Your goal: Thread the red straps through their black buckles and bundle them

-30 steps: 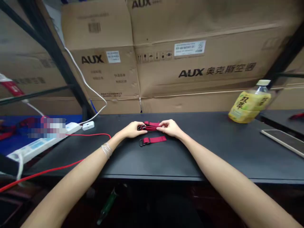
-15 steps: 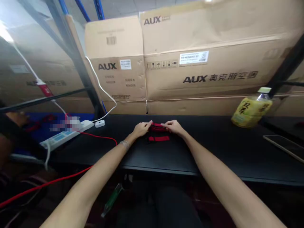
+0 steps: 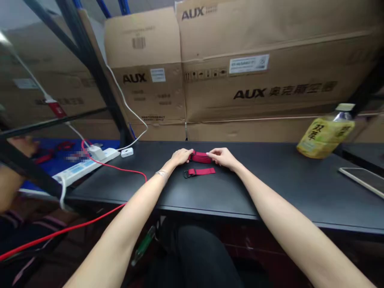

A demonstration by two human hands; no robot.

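Note:
A folded red webbing strap (image 3: 201,157) lies on the black table between my hands, with a dark buckle at its left end. My left hand (image 3: 181,156) is closed on that left end, thumb and fingers together. At the other end, my right hand (image 3: 222,157) pinches the strap between thumb and forefinger. Just in front of it, a short red strap end with a black buckle (image 3: 188,173) lies flat on the table; whether it joins the folded part cannot be seen.
A yellow-labelled bottle (image 3: 327,134) and a phone (image 3: 364,180) are on the right. At left are a white power strip (image 3: 87,166), a charger (image 3: 127,152) and a red cable (image 3: 120,170). Cardboard boxes (image 3: 255,88) stand behind. Another person's hand (image 3: 22,146) is at far left.
The strap between my hands now lies flatter, showing its red face. Both hands stay on its ends. The camera view has shifted slightly.

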